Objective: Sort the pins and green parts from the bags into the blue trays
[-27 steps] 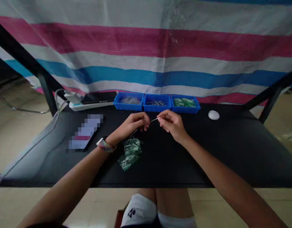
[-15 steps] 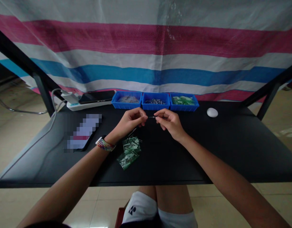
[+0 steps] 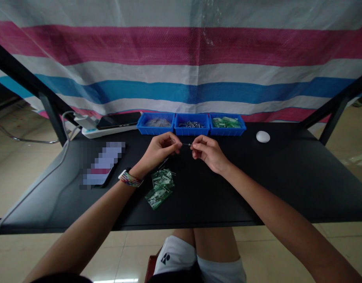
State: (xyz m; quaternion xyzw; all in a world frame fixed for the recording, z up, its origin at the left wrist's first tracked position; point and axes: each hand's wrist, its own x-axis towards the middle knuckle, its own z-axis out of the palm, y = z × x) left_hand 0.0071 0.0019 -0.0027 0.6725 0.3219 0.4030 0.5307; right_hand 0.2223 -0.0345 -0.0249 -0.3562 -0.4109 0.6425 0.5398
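A thin metal pin with a small collar near its right end spans the gap between my two hands, just in front of the blue boxes. My left hand pinches its left end between thumb and forefinger. At the other end, the fingertips of my right hand are closed on it near the collar. Below my left hand lie small green packets of metal pins and pale pieces. A few loose pins are beside them, partly hidden by the hand.
Three blue boxes line the back: clear plastic pieces in the left box, metal pins in the middle box, green packets in the right box. A phone, a power strip with cable, and a white mouse-like object also lie on the black table.
My right hand has turned slightly, its fingers curled closer around the pin's end. My left hand keeps its pinch. The view has shifted a little.
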